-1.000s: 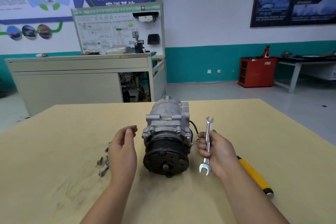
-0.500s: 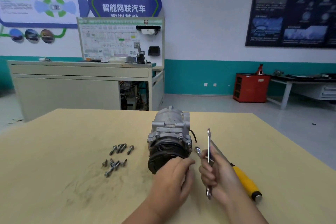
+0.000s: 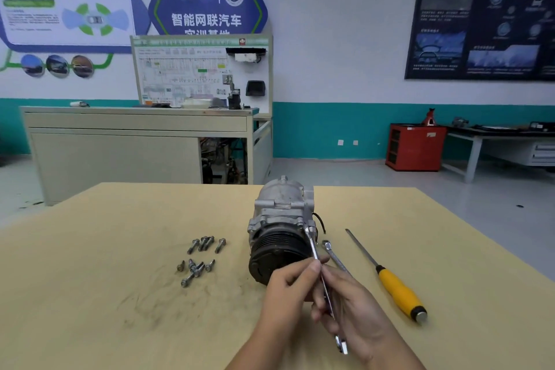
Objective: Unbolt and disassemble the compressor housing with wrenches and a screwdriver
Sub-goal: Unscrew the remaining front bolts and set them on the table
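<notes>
Two hands meet on one wrench (image 3: 313, 249) just in front of the compressor (image 3: 282, 213). The left hand (image 3: 288, 288) pinches the shaft between thumb and fingertips. The right hand (image 3: 357, 306) has its fingers curled round the shaft lower down. The wrench's upper head sits at the front right ear of the housing, though whether it is seated on a bolt head cannot be told. Its lower open end pokes out below the right hand.

A red cabinet (image 3: 414, 147) stands on the floor by the far wall; what it holds is too small to tell.

The compressor lies on its side in the middle of the desk (image 3: 90, 294), rear end toward the far edge, pulley toward the person. A second wrench (image 3: 332, 254) lies flat just right of the pulley, partly under the right hand. Farther right a screwdriver (image 3: 398, 294) with a yellow handle lies slantwise, tip pointing away, apart from the desk's right edge. To the left of the compressor, loose bolts (image 3: 205, 243) lie in two small groups, one behind the other, well apart from the hands and the near edge.

The housing is grey cast metal with ribs and bolt ears. Its front carries a black grooved pulley and a black clutch plate. A thin black wire (image 3: 321, 222) loops out on its right side.
</notes>
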